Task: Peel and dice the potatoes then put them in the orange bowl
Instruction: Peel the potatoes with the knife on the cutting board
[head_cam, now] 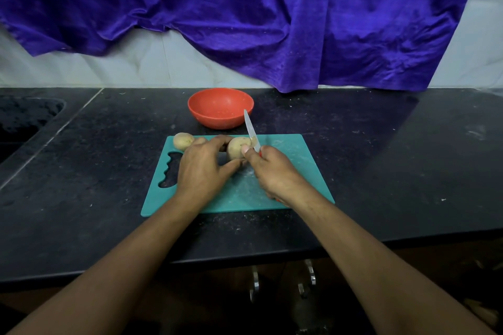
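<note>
Working over a teal cutting board (294, 166) laid on a black countertop (381, 158). Gripping a brown-skinned potato (237, 147) with the left hand (201, 166), fingers curled over its far side and thumb tucked beneath, near the board's far edge; cannot tell whether resting on the board or raised just off it. Clasping a knife (251, 130) in the right hand (275, 171), fingers wrapped tight round the red handle, thumb tip pressed against the potato's right end. Blade pale, angled up and away, its heel against the potato's right side, its tip overlapping the near rim of the orange bowl (220, 107) from this angle. Skin seemingly whole on the visible face of the potato. A second potato (183, 141), unpeeled, at the board's far left corner, just beside the left hand's fingertips. Beyond the board, near but apart from it, the bowl upright on the countertop, with a scatter of pale specks on its inner wall. To the far left, a dark sink (24, 119) sunk into the countertop. Behind, a white tiled wall (136, 68) draped with a creased purple cloth (272, 22) hanging down to the countertop's back edge on the right.
</note>
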A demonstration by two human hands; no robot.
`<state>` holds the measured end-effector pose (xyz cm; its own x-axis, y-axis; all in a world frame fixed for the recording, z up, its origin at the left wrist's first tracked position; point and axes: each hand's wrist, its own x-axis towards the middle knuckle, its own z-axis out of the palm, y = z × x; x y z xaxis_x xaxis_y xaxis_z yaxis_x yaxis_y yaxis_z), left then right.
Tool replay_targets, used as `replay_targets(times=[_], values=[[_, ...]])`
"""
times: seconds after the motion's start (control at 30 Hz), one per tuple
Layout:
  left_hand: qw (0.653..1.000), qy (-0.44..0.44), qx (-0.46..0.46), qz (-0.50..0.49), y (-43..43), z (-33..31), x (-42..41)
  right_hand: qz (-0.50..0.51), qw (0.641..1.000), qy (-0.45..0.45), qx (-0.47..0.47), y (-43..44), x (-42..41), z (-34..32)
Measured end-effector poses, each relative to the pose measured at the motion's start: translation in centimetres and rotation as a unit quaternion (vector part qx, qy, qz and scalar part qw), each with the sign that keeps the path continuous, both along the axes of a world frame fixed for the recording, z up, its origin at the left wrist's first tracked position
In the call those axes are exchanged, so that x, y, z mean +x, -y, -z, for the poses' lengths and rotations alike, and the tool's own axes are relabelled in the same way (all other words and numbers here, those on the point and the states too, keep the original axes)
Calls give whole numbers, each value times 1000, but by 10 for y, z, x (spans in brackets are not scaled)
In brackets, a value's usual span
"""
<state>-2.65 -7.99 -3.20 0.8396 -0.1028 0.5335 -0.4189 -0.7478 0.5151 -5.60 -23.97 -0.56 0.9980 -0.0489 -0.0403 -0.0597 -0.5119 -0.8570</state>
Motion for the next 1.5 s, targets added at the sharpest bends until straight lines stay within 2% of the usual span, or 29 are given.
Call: replay_targets(times=[0.33, 0.57, 0.77, 0.9, 1.03, 1.17, 1.3, 1.5], values=[[1000, 9, 6, -12, -2, 4, 3, 20, 1000, 3, 3, -7, -2, 1], [999, 12, 39, -28, -1, 4, 5, 19, 994, -54, 88, -5, -1, -4], [998, 27, 45, -27, 0, 2, 2, 7, 992, -77, 105, -6, 0, -5], [997, 31, 57, -28, 1, 1, 0, -2, 994, -82, 74, -4, 2, -5], [998, 32, 58, -22, 1, 1, -1, 0, 982, -126, 139, -2, 1, -6], [998, 29, 42, -26, 0, 0, -2, -4, 983, -100, 153, -6, -1, -4], [998, 34, 43, -26, -1, -1, -3, 6, 992, -72, 107, -11, -1, 2], [998, 33, 48, -17, 2, -3, -5, -9, 961, -149, 234, -2, -3, -5]])
